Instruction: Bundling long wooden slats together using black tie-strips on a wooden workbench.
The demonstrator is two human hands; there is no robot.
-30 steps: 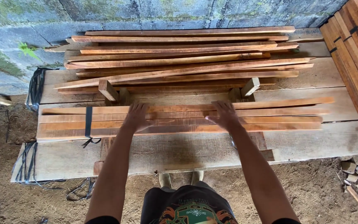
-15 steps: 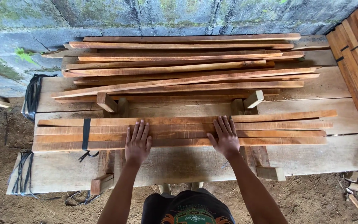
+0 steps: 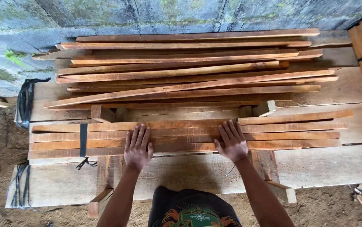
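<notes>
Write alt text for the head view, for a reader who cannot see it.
Both hands lie flat, fingers spread, on a row of long reddish wooden slats: left hand, right hand. The slats, banded by a black strap at their left end, rest on pale planks; a looser slat pile lies beyond, against a stone wall.

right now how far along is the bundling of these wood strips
One black strap already wraps the near row of strips toward its left end. In hand: the left hand and right hand lie flat on that row, palms down, fingers spread. No strap shows toward the right end of the row, and the loose pile of strips behind, by the wall, is crooked and unstrapped.
</notes>
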